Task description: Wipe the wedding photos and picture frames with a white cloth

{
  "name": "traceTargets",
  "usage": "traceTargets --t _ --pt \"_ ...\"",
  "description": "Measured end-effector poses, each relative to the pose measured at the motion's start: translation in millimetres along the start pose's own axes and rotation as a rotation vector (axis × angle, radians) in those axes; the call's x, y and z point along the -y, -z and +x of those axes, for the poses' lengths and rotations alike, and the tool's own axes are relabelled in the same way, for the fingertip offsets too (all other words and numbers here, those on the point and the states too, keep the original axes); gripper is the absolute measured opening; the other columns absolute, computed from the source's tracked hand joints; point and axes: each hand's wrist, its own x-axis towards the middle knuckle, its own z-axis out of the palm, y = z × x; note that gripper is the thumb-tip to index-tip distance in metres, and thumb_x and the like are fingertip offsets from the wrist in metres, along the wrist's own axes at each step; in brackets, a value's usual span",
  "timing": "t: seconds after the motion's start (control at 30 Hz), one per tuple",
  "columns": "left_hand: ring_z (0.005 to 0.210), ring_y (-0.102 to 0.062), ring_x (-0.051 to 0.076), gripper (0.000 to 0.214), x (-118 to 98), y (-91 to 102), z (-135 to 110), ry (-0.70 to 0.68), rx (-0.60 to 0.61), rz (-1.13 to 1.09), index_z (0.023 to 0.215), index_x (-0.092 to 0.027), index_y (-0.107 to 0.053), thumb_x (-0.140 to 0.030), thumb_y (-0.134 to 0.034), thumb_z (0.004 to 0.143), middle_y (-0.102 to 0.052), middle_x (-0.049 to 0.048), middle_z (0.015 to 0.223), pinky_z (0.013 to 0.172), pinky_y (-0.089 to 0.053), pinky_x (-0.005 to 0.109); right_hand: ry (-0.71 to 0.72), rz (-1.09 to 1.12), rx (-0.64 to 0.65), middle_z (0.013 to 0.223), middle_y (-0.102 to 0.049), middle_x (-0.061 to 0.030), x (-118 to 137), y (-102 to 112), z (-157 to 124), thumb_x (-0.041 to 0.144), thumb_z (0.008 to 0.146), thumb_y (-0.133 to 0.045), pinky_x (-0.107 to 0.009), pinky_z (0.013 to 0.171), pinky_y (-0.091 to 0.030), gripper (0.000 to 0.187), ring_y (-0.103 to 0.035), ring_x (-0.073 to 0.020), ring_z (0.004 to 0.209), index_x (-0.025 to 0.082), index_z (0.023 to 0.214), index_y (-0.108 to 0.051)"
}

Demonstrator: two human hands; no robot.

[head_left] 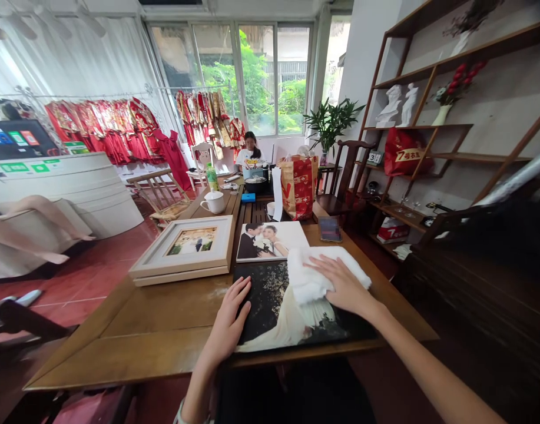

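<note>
A dark photo panel (261,318) with a pale, flowing dress printed on it lies flat at the table's near edge. My left hand (229,321) rests on the panel's left edge, open, its fingers stretched forward. A folded white cloth (302,277) covers the panel's upper right part. On top of the cloth lies my right hand (343,285), fingers spread and flat, pressing on it. Just beyond the panel is a white-edged wedding photo print (270,241). To its left, a thick cream picture frame (181,250) holds a smaller photo.
The wooden table (141,318) also carries a lidded white mug (214,202), a red-and-tan paper bag (298,185), a blue box (248,198) and a phone-like dark object (330,229). A person (251,154) sits at the far end. Shelves (428,123) stand right.
</note>
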Motion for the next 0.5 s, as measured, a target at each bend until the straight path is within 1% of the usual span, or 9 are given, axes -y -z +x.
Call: traceTargets --t 0.07,0.1,0.17,0.23,0.37,0.43,0.5 --pt "0.138 -0.028 0.021 0.04 0.3 -0.5 -0.5 -0.005 -0.006 0.001 0.133 -0.028 -0.046 -0.027 -0.041 0.094 -0.042 0.0047 0.145 0.114 -0.021 0.048 -0.019 -0.006 -0.013 0.146 -0.039 -0.0016 -7.9 -0.3 18.9 0.01 0.065 -0.044 -0.056 0.11 -0.016 0.073 -0.029 -0.0276 0.136 0.026 0.137 -0.044" --pt "0.138 -0.028 0.021 0.04 0.4 -0.7 -0.8 -0.008 -0.011 0.0 0.133 -0.028 -0.046 -0.027 -0.041 0.094 -0.042 0.0048 0.145 0.114 -0.021 0.048 -0.025 -0.007 -0.017 0.146 -0.04 -0.0023 -9.0 -1.3 22.9 0.01 0.066 -0.044 -0.056 0.11 -0.016 0.072 -0.029 -0.028 0.135 0.026 0.137 -0.044" --pt "0.138 -0.029 0.02 0.04 0.8 -1.1 -1.1 -0.014 -0.024 -0.002 0.133 -0.027 -0.046 -0.026 -0.041 0.093 -0.042 0.0049 0.144 0.114 -0.021 0.047 -0.031 -0.011 -0.021 0.146 -0.038 -0.0024 -5.1 -4.7 19.1 0.01 0.065 -0.044 -0.057 0.11 -0.014 0.073 -0.026 -0.0284 0.136 0.026 0.137 -0.044" --pt "0.137 -0.03 0.02 0.04 1.0 -1.4 -1.3 -0.018 -0.031 -0.008 0.133 -0.028 -0.046 -0.026 -0.041 0.093 -0.043 0.0049 0.144 0.114 -0.022 0.047 -0.016 -0.024 -0.021 0.148 -0.035 -0.0006 6.6 -8.9 1.0 0.008 0.06 -0.044 -0.057 0.111 -0.01 0.08 -0.022 -0.0276 0.138 0.028 0.137 -0.043" --pt "0.137 -0.03 0.02 0.04 0.0 -1.7 -1.2 -0.006 -0.04 -0.016 0.132 -0.027 -0.047 -0.027 -0.042 0.093 -0.044 0.0048 0.143 0.114 -0.022 0.046 0.073 -0.011 -0.003 0.152 -0.025 0.0045 46.2 -14.4 -56.3 0.007 0.048 -0.042 -0.056 0.112 -0.001 0.097 -0.014 -0.0258 0.141 0.034 0.142 -0.033" --pt "0.137 -0.03 0.02 0.04 -0.9 -1.7 -0.9 0.01 -0.043 -0.015 0.132 -0.026 -0.048 -0.027 -0.042 0.093 -0.043 0.0053 0.144 0.114 -0.022 0.045 0.122 0.04 0.05 0.153 -0.019 0.0058 66.4 -14.4 -81.2 0.01 0.046 -0.042 -0.058 0.111 0.003 0.101 -0.009 -0.0282 0.141 0.034 0.143 -0.029" --pt "0.138 -0.029 0.02 0.04 -1.6 -1.6 -0.6 0.017 -0.037 -0.013 0.132 -0.025 -0.048 -0.027 -0.042 0.093 -0.042 0.006 0.144 0.114 -0.021 0.045 0.162 0.091 0.107 0.154 -0.016 0.0064 79.8 -13.1 -95.4 0.013 0.045 -0.042 -0.059 0.11 0.006 0.103 -0.007 -0.0303 0.141 0.034 0.144 -0.027"
